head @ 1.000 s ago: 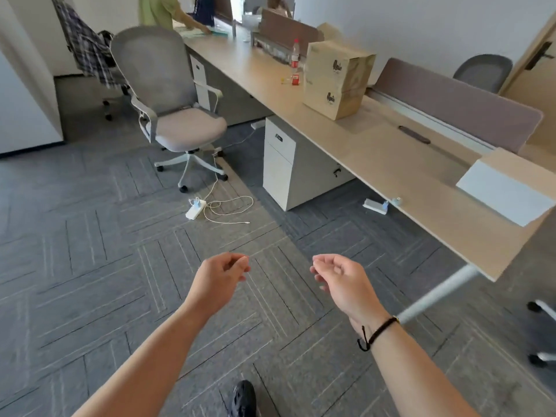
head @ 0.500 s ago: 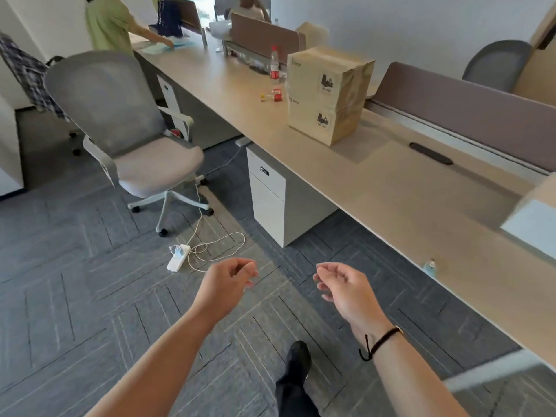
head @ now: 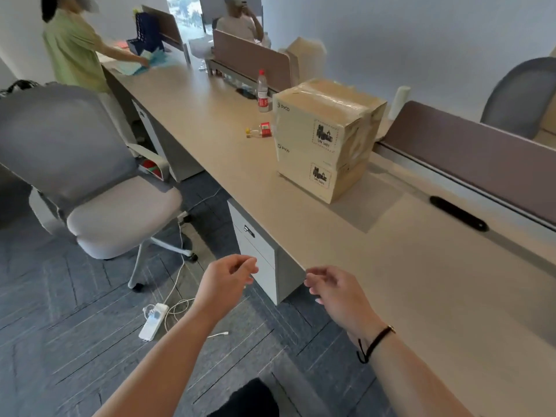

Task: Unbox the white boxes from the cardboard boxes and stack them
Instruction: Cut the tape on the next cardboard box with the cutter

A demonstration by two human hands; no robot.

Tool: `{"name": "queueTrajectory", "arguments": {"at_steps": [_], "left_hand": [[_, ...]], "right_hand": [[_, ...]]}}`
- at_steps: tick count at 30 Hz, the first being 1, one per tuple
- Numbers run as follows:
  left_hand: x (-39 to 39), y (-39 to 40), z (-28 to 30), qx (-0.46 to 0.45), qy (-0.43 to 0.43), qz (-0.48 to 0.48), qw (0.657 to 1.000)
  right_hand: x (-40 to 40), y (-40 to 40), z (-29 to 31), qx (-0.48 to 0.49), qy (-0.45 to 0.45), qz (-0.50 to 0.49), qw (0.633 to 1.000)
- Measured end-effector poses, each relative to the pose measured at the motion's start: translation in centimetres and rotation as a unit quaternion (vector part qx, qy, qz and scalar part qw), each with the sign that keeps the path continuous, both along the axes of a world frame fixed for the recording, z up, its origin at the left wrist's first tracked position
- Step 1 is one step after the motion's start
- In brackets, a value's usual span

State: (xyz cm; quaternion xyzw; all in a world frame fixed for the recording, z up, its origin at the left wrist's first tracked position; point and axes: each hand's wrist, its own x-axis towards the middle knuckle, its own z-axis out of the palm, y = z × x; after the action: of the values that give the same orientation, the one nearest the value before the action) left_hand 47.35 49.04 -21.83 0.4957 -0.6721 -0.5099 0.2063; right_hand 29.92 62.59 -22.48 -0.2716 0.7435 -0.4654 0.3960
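Note:
Two taped cardboard boxes stand stacked on the long desk [head: 376,266]: the top cardboard box [head: 325,115] on the bottom cardboard box [head: 322,176]. Both are sealed with tape and no white box shows. My left hand [head: 225,284] hangs in front of me above the floor, fingers loosely curled and holding nothing. My right hand [head: 334,293] is level with it at the desk's near edge, fingers apart and empty, with a black cord on the wrist. Both hands are well short of the boxes.
A grey office chair [head: 90,188] stands left of the desk, with a power strip [head: 153,320] and cables on the carpet. A drawer cabinet [head: 255,251] sits under the desk. A bottle [head: 262,91] stands behind the boxes. Two people are at the far end.
The view has advanced toward the desk and the stacked cardboard boxes, which now appear larger and nearer. Both hands keep the same empty, loosely curled pose.

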Motion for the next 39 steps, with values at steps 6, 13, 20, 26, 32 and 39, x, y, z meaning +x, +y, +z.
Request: {"name": "queueTrajectory", "arguments": {"at_steps": [6, 13, 20, 26, 32, 39], "left_hand": [[-10.6, -11.7, -2.3, 0.017, 0.010, -0.031, 0.999], [-26.0, -28.5, 1.4, -0.027, 0.043, -0.109, 0.993], [-38.3, -40.7, 6.6, -0.139, 0.049, -0.150, 0.978], [-45.2, -48.0, 6.9, -0.285, -0.081, -0.178, 0.938], [-47.6, -50.3, 5.5, -0.259, -0.179, -0.245, 0.917], [-48.4, -51.6, 5.0, -0.261, -0.263, -0.246, 0.896]], "right_hand": [[-8.1, -9.1, -2.1, 0.003, -0.002, -0.061, 0.998], [-19.9, -21.8, 0.5, -0.007, -0.001, -0.179, 0.984], [-30.3, -31.0, 5.8, -0.021, 0.126, -0.320, 0.939], [-35.8, -35.5, 6.1, 0.069, 0.125, -0.352, 0.925], [-37.5, -38.0, 4.6, 0.127, 0.073, -0.341, 0.929], [-38.4, -38.9, 3.6, 0.126, 0.050, -0.361, 0.923]]}}
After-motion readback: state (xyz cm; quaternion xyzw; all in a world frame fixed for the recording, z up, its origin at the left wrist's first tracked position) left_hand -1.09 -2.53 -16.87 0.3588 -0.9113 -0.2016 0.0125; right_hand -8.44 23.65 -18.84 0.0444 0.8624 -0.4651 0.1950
